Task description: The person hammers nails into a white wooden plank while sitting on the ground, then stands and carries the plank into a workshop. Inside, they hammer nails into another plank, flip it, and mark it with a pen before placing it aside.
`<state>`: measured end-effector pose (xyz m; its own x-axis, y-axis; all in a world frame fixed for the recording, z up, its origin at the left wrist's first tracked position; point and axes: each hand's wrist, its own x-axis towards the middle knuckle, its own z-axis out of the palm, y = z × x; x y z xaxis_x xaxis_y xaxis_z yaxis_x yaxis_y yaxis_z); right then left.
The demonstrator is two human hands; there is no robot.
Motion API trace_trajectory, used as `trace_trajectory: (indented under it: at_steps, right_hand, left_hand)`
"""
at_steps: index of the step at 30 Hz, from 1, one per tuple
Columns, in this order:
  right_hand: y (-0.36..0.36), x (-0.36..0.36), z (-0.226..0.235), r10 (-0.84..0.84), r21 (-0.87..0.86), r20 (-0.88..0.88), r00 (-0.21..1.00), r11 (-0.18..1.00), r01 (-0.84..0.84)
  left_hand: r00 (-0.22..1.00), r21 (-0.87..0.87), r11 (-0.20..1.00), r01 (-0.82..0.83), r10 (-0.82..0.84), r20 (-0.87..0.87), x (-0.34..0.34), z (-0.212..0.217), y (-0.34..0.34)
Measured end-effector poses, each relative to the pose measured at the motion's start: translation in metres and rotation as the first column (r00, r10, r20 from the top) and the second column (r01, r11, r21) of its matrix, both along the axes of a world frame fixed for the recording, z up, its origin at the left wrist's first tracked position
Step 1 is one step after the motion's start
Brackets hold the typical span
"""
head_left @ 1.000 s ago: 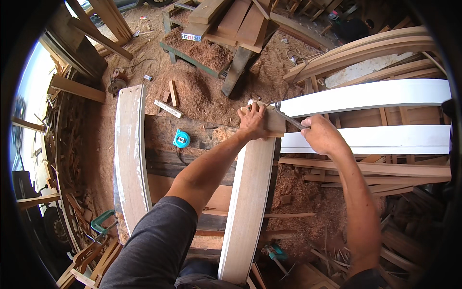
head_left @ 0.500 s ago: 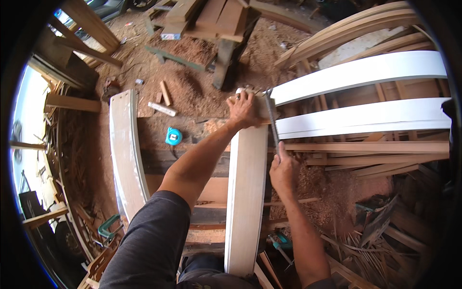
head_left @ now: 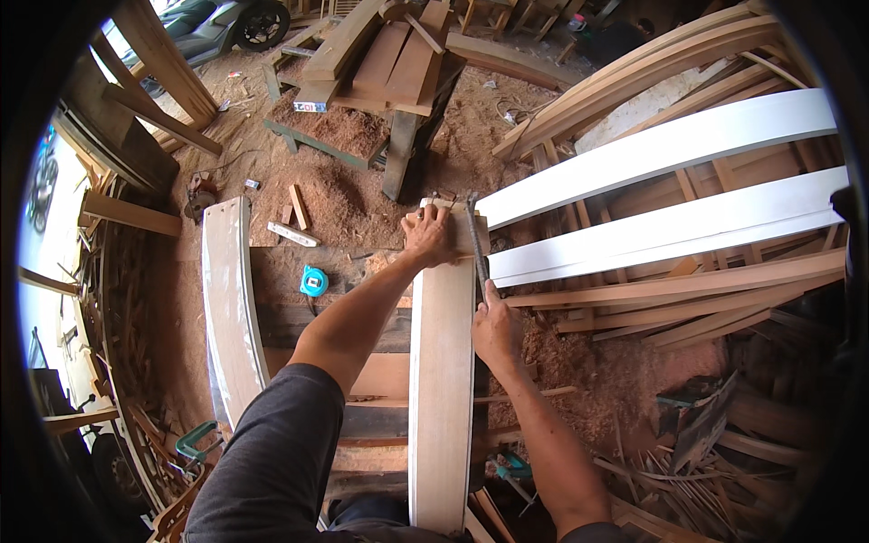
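A long curved wooden board (head_left: pixel 442 398) with white edges runs away from me down the middle. My left hand (head_left: pixel 430 235) presses flat on its far end, fingers spread over the wood. My right hand (head_left: pixel 496 328) grips the handle of a dark metal bar, a rasp or file (head_left: pixel 476 246), which lies along the board's right edge and reaches up to its far corner. Two long white curved boards (head_left: pixel 670 145) lie to the right, their ends close to the far end of my board.
Another curved board (head_left: pixel 231 308) lies to the left. A blue tape measure (head_left: pixel 313 281) sits on the sawdust floor between them. Stacked planks on a bench (head_left: pixel 380 54) stand ahead, timber strips (head_left: pixel 706 290) and offcuts (head_left: pixel 697 471) fill the right, a green clamp (head_left: pixel 195 442) lower left.
My right hand has drawn back along the board's right edge from its far end, pulling the metal bar with it. My left hand stays on the far end.
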<state>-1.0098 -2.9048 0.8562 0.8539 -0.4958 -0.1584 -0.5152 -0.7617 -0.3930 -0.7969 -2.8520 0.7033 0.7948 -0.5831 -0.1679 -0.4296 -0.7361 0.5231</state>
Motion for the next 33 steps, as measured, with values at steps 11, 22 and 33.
trace_trajectory:
  at_steps: [11, 22, 33]
  right_hand:
    - [0.001, -0.046, -0.094, -0.026, -0.089, 0.228, 0.973, 0.995, 0.047]
    - [0.022, -0.04, -0.111, -0.107, -0.001, 0.197, 0.975, 0.994, 0.109]
    - [0.037, -0.056, -0.174, -0.05, -0.097, 0.438, 0.898, 0.99, 0.102]
  left_hand:
    - [0.997, 0.058, 0.998, 0.025, -0.029, 0.075, -0.007, 0.001, -0.011]
    - [0.999, 0.042, 0.999, 0.029, -0.03, 0.014, 0.001, 0.001, -0.001]
    - [0.998, 0.046, 0.999, 0.022, -0.025, 0.051, 0.001, -0.006, -0.003]
